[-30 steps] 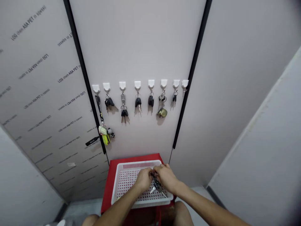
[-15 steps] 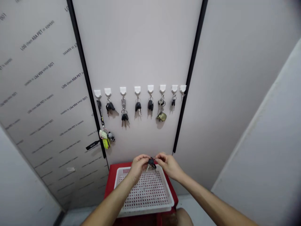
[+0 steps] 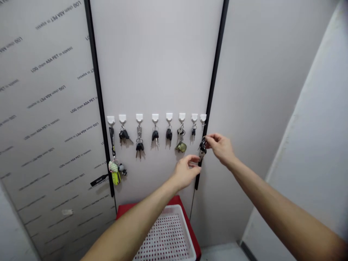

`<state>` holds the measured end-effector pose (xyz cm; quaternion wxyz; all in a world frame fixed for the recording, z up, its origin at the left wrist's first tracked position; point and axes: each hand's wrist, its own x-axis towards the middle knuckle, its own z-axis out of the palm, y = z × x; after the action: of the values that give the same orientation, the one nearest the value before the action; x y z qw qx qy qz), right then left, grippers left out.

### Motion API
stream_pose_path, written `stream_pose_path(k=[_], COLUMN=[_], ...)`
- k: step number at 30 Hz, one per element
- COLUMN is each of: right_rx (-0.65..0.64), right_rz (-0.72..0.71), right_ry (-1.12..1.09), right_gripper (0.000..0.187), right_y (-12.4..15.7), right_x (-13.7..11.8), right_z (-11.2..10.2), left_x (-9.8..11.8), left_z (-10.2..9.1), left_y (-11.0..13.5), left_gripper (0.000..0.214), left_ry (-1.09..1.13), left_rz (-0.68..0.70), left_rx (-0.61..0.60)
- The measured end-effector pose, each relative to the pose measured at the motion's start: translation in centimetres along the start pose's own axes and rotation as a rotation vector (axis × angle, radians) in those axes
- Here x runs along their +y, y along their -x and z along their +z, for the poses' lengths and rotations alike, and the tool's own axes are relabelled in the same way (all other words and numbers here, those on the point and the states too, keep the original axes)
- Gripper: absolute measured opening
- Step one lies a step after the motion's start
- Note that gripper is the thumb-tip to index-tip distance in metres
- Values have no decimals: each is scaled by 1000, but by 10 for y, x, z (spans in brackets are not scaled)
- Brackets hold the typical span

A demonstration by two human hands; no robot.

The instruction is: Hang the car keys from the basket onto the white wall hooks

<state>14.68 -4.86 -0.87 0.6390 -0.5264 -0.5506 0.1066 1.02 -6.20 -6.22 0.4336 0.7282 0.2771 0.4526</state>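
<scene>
on my feed i couldn't count the keys in the right hand; they overlapped and blurred. whether the left hand touched them, i couldn't tell. the left forearm hid part of the white basket, and the bottom edge cut off its near end.

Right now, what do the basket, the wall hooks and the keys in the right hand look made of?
Basket: likely moulded plastic, white; regular perforations suggest it.
Wall hooks: white, smooth backplates, probably plastic; the greyish hook parts look metallic.
Held keys: black heads, probably plastic; silvery glints suggest metal blades, though small and partly overlapping.
</scene>
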Motion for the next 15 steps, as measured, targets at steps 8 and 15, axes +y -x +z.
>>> stream_pose_path(k=[8,15], right_rx=[233,163], right_rz=[-19,36], right_ry=[255,404], right_gripper=[13,17], right_y=[-59,-65], right_x=[-8,0], right_z=[-1,2], left_x=[-11,-26], left_z=[-1,-23], left_y=[2,12], left_gripper=[28,26], left_ry=[-101,-62], left_rz=[-22,-100], left_rx=[42,106])
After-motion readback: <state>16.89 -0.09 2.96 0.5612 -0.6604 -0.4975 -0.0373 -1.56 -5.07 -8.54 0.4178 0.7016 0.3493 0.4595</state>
